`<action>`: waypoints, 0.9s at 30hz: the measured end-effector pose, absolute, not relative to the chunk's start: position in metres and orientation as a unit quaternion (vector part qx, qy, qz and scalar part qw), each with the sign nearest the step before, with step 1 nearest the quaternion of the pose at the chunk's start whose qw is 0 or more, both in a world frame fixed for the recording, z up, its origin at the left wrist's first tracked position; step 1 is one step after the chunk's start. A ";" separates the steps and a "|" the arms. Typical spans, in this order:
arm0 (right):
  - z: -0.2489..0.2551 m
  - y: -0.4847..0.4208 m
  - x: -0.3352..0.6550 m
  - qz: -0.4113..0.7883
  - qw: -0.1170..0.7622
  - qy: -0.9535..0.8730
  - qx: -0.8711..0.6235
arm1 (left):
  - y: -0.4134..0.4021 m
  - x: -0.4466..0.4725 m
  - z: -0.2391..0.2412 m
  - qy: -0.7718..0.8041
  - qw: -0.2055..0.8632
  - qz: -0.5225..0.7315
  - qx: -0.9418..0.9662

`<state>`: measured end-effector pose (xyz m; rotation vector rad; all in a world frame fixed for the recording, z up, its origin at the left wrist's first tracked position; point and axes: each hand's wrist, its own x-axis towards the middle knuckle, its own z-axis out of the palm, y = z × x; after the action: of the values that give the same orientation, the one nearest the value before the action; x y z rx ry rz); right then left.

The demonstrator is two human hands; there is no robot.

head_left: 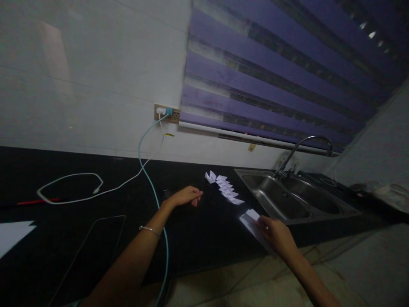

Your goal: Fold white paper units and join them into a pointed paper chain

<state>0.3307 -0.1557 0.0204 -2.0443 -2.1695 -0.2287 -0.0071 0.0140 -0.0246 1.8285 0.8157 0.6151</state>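
My left hand (188,195) hovers just above the black countertop, fingers curled together, with nothing visible in them. A thin bracelet circles that wrist. To the right, near the sink's front edge, my right hand (277,233) grips a piece of white paper (253,215) between thumb and fingers. A greyish, see-through strip trails below the paper; whether it belongs to it or is blur I cannot tell. Between the hands and the wall lies a row of several folded white paper pieces (227,189), with a separate folded pair (210,176) at its far end.
A double steel sink (255,187) with a curved faucet (295,147) is at right. A teal cable (150,181) runs from the wall outlet (175,116) past my left forearm. A white cable (119,186) loops leftward near a red stick-like object (38,201). White sheets (14,234) lie far left.
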 end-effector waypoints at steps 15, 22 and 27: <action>0.033 -0.059 0.207 0.077 0.568 -0.608 -0.550 | 0.005 -0.007 -0.006 0.285 0.600 0.346 0.663; -0.007 -0.011 0.180 0.291 0.567 -0.592 -0.494 | 0.010 -0.016 -0.011 0.317 0.536 0.397 0.675; -0.010 -0.013 0.199 0.412 0.528 -0.602 -0.434 | 0.013 -0.023 -0.011 0.328 0.543 0.398 0.663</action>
<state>0.1990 -0.0126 -0.0100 -1.0380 -1.4385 0.9855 -0.0231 0.0127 -0.0109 1.5728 0.7797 0.9443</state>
